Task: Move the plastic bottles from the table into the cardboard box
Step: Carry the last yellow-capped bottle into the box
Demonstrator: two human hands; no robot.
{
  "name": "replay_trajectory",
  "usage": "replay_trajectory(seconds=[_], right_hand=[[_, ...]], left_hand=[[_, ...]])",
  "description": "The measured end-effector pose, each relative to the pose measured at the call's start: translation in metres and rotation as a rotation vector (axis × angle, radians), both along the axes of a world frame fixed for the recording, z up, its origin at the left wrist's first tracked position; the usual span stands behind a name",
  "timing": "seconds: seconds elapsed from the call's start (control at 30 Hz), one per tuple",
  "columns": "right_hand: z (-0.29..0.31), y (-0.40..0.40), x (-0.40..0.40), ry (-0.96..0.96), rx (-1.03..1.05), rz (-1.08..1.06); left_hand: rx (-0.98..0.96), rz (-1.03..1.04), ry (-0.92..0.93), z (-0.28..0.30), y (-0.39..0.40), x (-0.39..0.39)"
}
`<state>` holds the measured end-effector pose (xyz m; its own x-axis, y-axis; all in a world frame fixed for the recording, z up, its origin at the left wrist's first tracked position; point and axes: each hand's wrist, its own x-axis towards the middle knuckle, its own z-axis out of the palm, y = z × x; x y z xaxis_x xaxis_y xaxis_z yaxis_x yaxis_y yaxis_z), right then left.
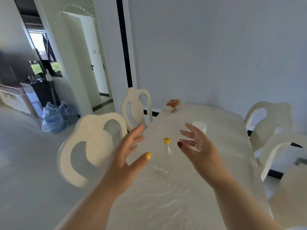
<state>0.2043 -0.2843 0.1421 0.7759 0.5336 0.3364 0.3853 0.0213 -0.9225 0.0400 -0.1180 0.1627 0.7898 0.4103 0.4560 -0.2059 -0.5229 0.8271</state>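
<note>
Spread hands (126, 156) flanking unlabelled bottle (163, 156)

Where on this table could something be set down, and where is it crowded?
Free: the near table between the forearms, and the right strip beside the white cup. Crowded: the middle, where left hand and right hand flank the clear bottle; the far end holds a food bag.

Bare table (166, 205) around bottle (163, 156), clear both sides; white cup (199, 127) behind right; chairs (93, 146) crowd left edge.
</note>
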Motion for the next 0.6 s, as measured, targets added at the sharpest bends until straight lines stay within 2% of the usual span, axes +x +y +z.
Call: replay_trajectory(seconds=[0.17, 0.47, 0.6], right_hand=[[-0.034, 0.047, 0.030, 0.030, -0.175, -0.081], [-0.103, 0.119, 0.082, 0.106, -0.423, -0.334], [-0.128, 0.138, 0.093, 0.116, -0.553, -0.414]], left_hand=[[-0.072, -0.079, 0.082, -0.026, 0.040, 0.033], [-0.343, -0.273, 0.241, -0.106, 0.118, 0.098], [-0.559, -0.319, 0.293, -0.143, 0.132, 0.113]])
